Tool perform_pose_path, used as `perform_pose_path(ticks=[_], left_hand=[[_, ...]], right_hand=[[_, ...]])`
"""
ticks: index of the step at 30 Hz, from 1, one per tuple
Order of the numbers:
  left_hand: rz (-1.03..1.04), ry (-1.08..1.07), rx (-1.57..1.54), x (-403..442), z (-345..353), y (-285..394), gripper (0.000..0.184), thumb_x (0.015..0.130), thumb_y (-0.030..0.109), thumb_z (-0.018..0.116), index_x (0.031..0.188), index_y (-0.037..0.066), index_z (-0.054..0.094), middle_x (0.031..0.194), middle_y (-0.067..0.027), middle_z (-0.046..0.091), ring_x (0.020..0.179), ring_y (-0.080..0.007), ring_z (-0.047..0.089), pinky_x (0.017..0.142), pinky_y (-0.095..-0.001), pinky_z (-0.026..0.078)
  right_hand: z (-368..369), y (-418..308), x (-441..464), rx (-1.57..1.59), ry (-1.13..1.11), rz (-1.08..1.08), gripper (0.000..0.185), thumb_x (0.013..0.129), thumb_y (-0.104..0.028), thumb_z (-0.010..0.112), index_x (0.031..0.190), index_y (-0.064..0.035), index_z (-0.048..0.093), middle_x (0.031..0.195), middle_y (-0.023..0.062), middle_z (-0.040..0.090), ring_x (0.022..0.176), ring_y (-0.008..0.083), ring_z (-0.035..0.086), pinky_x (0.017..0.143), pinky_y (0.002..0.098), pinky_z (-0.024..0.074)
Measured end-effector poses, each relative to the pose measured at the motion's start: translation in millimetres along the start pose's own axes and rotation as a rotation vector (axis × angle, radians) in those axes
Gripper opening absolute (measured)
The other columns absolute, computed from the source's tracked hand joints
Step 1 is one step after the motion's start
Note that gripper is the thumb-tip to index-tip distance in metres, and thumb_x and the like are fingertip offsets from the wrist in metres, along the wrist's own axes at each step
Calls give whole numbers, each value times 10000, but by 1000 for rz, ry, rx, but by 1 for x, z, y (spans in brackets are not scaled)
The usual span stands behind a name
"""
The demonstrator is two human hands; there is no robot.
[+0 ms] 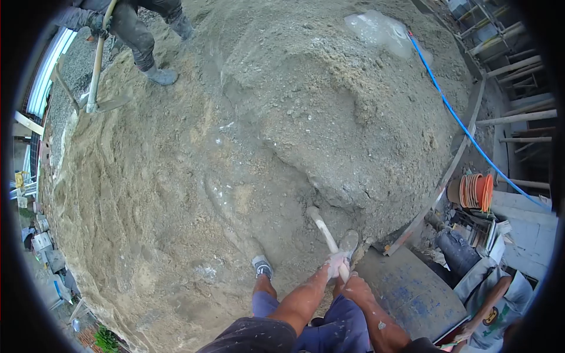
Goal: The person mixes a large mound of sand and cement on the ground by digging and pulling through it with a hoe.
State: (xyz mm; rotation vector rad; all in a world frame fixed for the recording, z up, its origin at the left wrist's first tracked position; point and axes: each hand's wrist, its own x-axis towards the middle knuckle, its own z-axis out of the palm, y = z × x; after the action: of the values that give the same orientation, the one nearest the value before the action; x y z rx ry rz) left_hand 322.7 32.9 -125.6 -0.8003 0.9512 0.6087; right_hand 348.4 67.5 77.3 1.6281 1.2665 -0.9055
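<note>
My left hand point(338, 264), pale with dust or a light covering, is closed around the light handle of a long-handled tool point(325, 230). Closer to my body, my right hand point(356, 288) also grips it near its upper end. The tool slants forward, its far end down in the grey mound of sand or mortar mix point(329, 135); whatever head it has is buried or hidden. My shoes point(262, 266) stand on the mix on either side of the tool.
At upper left a co-worker's boot point(160, 75) stands on the mound, beside a shovel point(94, 88). A blue hose point(450, 109) runs from a water puddle point(379, 32) to the right. Orange buckets point(484, 192), a metal sheet point(412, 288) and another person point(494, 306) are at right.
</note>
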Motion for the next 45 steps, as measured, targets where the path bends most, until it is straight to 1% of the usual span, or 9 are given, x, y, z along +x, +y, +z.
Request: perform_pose_path(ticks=[8, 13, 16, 25, 32, 37, 40, 42, 45], left_hand=[[85, -199, -434, -97, -85, 51, 160, 870, 195, 605, 865, 80, 494, 687, -73, 544, 635, -222, 567, 607, -351, 510], [207, -107, -686, -198, -99, 150, 378, 858, 255, 631, 1109, 45, 441, 919, -119, 569, 826, -262, 609, 758, -470, 539], [367, -59, -903, -219, -117, 227, 418, 855, 310, 624, 1138, 71, 430, 936, -97, 551, 862, -241, 600, 809, -501, 520], [886, -665, -752, -382, 124, 402, 209, 850, 202, 657, 1001, 101, 553, 958, -14, 603, 1017, -246, 590, 944, -479, 434], [821, -251, -777, -361, 55, 416, 136, 830, 244, 651, 837, 146, 557, 779, 12, 572, 813, -199, 585, 834, -416, 466], [796, 192, -779, -319, -74, 408, 204, 806, 206, 625, 674, 159, 477, 605, 19, 487, 564, -159, 514, 645, -362, 477], [755, 395, -760, -323, -132, 393, 208, 821, 198, 609, 670, 162, 470, 578, 22, 474, 512, -144, 490, 573, -337, 470], [756, 525, -715, -336, -157, 389, 207, 826, 194, 604, 671, 162, 471, 577, 25, 476, 509, -134, 488, 555, -330, 467], [737, 579, -665, -350, -181, 407, 153, 840, 178, 595, 724, 151, 500, 611, 29, 502, 516, -120, 498, 524, -299, 461]], right_hand=[[-32, -105, -78, -428, -65, -307, 355, 774, -249, 611, 1027, -2, 644, 1046, 214, 660, 1015, 354, 638, 838, 432, 517], [-157, -152, -122, -733, 113, -821, 333, 764, -335, 662, 964, -69, 647, 879, 125, 673, 886, 350, 645, 708, 430, 518], [-245, -176, -149, -907, 245, -757, 300, 776, -299, 667, 995, -103, 610, 840, 117, 663, 838, 337, 651, 671, 452, 512], [-486, -170, -47, -488, 1287, -667, 196, 806, -86, 556, 994, -117, 600, 994, 86, 568, 1042, 313, 527, 779, 486, 485], [-394, -195, 57, -515, 800, -683, 170, 857, -97, 496, 996, -66, 591, 1069, 137, 587, 1039, 339, 541, 807, 476, 489], [-260, -196, 60, -332, 40, -780, 266, 860, -168, 433, 1044, -52, 588, 921, 227, 647, 902, 392, 632, 806, 499, 500], [-215, -208, 27, -246, -309, -870, 560, 777, -458, 653, 1137, -39, 563, 882, 224, 660, 858, 425, 635, 748, 489, 488], [-172, -209, 25, -130, -377, -1031, 623, 747, -498, 687, 1162, -50, 561, 798, 156, 660, 717, 329, 656, 626, 419, 501], [-192, -264, -40, 13, -886, -601, 580, 783, -450, 700, 1189, -77, 519, 648, 37, 538, 488, 105, 518, 417, 279, 412]])
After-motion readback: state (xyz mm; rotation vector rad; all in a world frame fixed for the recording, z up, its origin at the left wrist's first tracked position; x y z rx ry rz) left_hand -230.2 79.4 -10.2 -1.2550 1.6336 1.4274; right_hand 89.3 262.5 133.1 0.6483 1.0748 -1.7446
